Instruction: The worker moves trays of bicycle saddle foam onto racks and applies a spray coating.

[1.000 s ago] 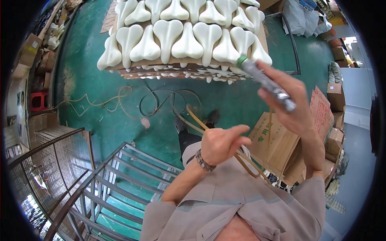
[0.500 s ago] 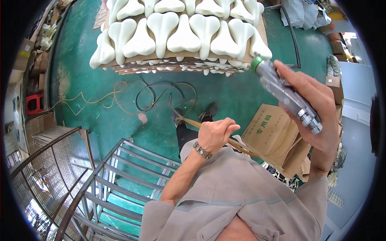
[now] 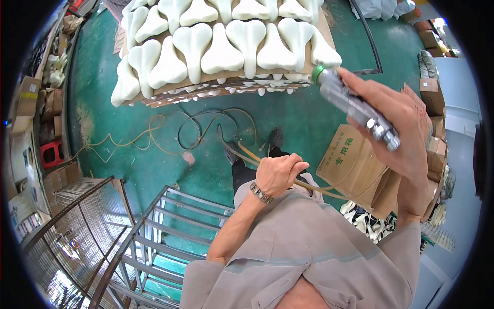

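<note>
Holding: right hand (image 3: 406, 139) is wrapped around a long silvery metal spray-gun-like tool with a green tip (image 3: 355, 105), raised well above the green floor (image 3: 309, 123); its green end points toward the stacked boards.
Gripping: left hand (image 3: 278, 172) is closed in a fist on a thin yellowish hose (image 3: 314, 185), with a metal-link bracelet (image 3: 261, 193) on the wrist.
Landmark: stack of flat brown boards loaded with rows of white moulded saddle-shaped pieces (image 3: 221, 46), resting on the floor ahead of the person.
Tool position: just beside the stack's right corner as the picture shows it, though held much higher and not touching it.
Hose path: it runs from the fist toward the right hand, while loose loops of hose (image 3: 206, 129) lie on the floor just below the stack.
Nearby: brown cardboard box (image 3: 350, 154) to the right of the stack, under the right arm; grey metal rack (image 3: 154, 242) well below the stack.
Step, as I judge it: managing hose slack while bringing the tool toward the white pieces.
Next move calls for: enough free hose and a steady aim of the green tip at the stack.
</note>
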Tool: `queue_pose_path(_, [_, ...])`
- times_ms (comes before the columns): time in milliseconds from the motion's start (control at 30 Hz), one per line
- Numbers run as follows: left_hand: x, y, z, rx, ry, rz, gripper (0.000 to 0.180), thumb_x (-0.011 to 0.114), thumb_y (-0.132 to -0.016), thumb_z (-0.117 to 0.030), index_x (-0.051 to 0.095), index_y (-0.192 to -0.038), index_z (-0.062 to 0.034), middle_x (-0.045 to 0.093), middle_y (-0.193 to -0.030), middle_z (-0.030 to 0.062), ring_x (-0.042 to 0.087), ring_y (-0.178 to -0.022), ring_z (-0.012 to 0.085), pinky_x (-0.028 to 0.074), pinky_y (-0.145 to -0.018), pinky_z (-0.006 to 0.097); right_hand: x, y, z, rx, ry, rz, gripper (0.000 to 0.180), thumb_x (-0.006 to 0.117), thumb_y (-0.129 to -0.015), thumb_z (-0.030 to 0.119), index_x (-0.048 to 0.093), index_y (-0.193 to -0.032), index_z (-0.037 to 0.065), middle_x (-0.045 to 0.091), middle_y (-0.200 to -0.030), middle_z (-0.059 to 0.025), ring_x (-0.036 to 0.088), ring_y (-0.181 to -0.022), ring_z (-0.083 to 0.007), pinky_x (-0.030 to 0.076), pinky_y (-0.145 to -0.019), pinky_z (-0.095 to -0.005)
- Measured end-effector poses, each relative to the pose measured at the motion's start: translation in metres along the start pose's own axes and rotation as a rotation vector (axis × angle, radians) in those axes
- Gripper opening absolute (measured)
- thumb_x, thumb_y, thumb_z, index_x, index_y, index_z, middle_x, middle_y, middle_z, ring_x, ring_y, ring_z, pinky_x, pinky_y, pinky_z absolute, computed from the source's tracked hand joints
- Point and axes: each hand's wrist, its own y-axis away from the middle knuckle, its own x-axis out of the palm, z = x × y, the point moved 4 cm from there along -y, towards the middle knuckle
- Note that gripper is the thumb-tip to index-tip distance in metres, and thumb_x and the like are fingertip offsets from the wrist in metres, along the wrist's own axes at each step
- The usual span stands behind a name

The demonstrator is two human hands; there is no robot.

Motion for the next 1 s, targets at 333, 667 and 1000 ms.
queue_pose_path(333, [0.074,-0.028,-0.022,-0.066,-0.015,-0.024,0.031,0.065,-0.102,-0.037,0.066,-0.086,-0.0111,0.066,-0.065,0.0060,0.066,-0.057,0.0281,0.048,-0.050,0.042,-0.032,0.028,-0.060,-0.038,-0.124,0.091,0.067,0.068,-0.076,-0.006,0.059,-0.142,-0.004,0.070,-0.108,-0.0202,0.070,-0.093,-0.0322,0.052,-0.083,-0.0315])
queue_pose_path(667, [0.169,-0.072,-0.048,-0.092,-0.022,-0.075,0.032,0.064,-0.103,-0.037,0.064,-0.085,-0.0110,0.063,-0.063,0.0057,0.064,-0.055,0.0282,0.045,-0.048,0.042,-0.064,0.076,-0.155,-0.050,-0.284,0.187,0.071,0.068,-0.070,0.005,0.061,-0.141,-0.004,0.071,-0.105,-0.0238,0.071,-0.092,-0.0354,0.054,-0.085,-0.0379])
queue_pose_path(1000, [0.207,-0.090,-0.075,-0.095,0.008,-0.028,0.034,0.062,-0.104,-0.038,0.064,-0.085,-0.0096,0.065,-0.066,0.0083,0.064,-0.057,0.0307,0.047,-0.051,0.043,-0.077,0.078,-0.185,-0.156,-0.154,0.089,0.070,0.072,-0.072,0.004,0.061,-0.139,-0.006,0.070,-0.101,-0.0226,0.070,-0.089,-0.0363,0.054,-0.081,-0.0371])
